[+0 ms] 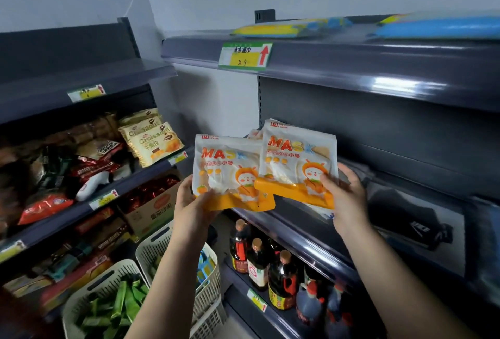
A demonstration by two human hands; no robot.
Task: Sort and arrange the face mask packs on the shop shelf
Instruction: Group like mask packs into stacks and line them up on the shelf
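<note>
While each hand grips one mask pack at frame centre, left hand [195,204] clamping the left pack [227,172] and right hand [347,192] the right pack [297,160] (overlapping), sorting seems underway; next, probably setting them squarely on the dark shelf [392,219] behind.

- Blue-and-yellow packs [438,27] on the top shelf: blurred, print unreadable.
- Further mask packs [323,210] behind the right hand's pack: mostly hidden.
- Dark item [414,226]: indistinct.

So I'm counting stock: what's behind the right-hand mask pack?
Behind the right mask pack, edges of more white packs peek out. How many is hidden by it.
</note>
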